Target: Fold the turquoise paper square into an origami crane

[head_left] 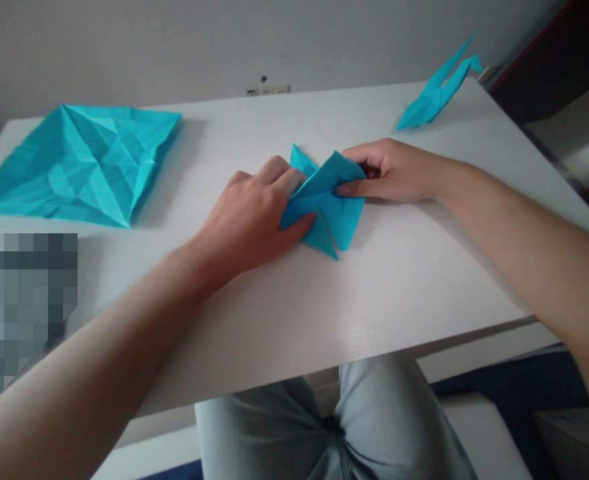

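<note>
A partly folded sheet of blue origami paper is held between my hands over the middle of the white table. My left hand grips its left side, thumb on the near face and fingers behind. My right hand pinches the right edge, with the thumb in front and the fingertips partly hidden. One flap stands raised at the top, and a slit runs between two points at the bottom. A finished blue paper crane stands at the back right, apart from my right hand.
On the left of the table lies an unfolded, creased blue sheet. A wall with a power socket rises behind the table. A blurred-out patch covers the left front area. My legs are below the front edge.
</note>
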The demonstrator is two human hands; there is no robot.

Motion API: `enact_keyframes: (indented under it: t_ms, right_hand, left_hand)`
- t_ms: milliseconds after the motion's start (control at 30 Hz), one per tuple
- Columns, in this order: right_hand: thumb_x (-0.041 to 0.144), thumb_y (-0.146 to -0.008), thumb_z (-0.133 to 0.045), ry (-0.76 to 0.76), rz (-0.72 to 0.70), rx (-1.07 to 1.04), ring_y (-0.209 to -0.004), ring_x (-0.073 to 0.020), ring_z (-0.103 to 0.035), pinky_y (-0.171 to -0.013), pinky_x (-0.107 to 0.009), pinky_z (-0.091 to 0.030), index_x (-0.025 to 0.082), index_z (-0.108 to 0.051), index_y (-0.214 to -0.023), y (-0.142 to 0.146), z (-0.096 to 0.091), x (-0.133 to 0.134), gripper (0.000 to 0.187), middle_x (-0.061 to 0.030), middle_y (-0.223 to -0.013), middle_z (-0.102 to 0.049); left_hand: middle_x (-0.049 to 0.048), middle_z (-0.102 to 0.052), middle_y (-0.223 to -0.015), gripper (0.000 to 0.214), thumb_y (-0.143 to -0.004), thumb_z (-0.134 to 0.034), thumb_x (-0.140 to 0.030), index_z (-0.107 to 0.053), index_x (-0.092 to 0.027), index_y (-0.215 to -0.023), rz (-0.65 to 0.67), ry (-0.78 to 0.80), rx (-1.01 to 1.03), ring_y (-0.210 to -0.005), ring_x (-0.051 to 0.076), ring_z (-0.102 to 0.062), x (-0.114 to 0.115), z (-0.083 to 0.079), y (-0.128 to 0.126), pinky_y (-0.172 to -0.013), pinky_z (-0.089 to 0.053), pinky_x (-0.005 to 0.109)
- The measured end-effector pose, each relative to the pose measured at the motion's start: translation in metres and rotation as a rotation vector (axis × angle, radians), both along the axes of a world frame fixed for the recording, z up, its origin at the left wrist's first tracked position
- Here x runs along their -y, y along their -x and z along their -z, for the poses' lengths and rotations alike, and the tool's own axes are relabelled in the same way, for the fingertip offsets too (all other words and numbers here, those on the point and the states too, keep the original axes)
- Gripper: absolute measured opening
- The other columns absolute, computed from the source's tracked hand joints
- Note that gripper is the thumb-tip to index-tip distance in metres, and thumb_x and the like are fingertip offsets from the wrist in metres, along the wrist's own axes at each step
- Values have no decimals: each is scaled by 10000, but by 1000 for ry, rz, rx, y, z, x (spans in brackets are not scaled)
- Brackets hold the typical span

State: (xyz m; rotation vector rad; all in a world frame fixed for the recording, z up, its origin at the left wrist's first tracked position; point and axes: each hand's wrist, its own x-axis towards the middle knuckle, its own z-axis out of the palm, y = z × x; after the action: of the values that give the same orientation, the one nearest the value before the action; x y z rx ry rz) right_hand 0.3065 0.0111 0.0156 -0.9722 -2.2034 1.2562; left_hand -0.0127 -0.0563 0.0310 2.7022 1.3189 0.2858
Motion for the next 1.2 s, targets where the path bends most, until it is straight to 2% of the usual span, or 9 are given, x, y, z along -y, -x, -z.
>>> enact_keyframes:
  t_ms: [200,433,767,967,1200]
  right_hand:
    - [588,-991,-1099,-52,-22,-10,-847,-207,-598,-731,-350,-445,298,-939,-1085,-3,5,-5,345,29,-891,-792]
    - [572,-1048,-1068,-32,-18,-21,-849,-200,-622,-751,-348,-452,259,-938,-1103,-3,6,-3,344,7,-932,-815]
    - [538,-1022,-1098,-39,-29,-52,-873,-214,-652,-765,-344,-476,281,-961,-1143,-5,9,-6,314,14,-939,-826]
    - [527,-1022,-1081,-39,-12,-13,-868,-216,-663,-767,-345,-497,291,-954,-1102,-4,8,-5,280,23,-918,-815]
    - [509,-1019,-1069,-68,-14,0,-812,-195,-617,-704,-324,-446,288,-942,-1074,-1,3,-3,261,36,-854,-782]
  left_hand:
    - [183,-801,-1568,372,-1230,-657,-432,-728,-266,-1555,-6,2,-22,-1405,435,-832,0,0,-1,-1260,-641,607]
    - [178,-787,-1556,362,-1239,-638,-452,-717,-256,-1533,-9,3,-34,-1411,436,-831,-1,1,-1,-1261,-636,602]
    - [178,-805,-1518,364,-1221,-661,-419,-726,-260,-1542,9,-14,8,-1361,430,-841,-1,3,0,-1244,-636,607]
    - [183,-791,-1585,390,-1227,-665,-414,-726,-268,-1583,-6,12,-12,-1393,434,-824,-1,0,-2,-1255,-625,599]
    - [186,-797,-1580,387,-1230,-660,-416,-734,-265,-1578,-2,3,-15,-1384,433,-824,0,0,-2,-1250,-637,614]
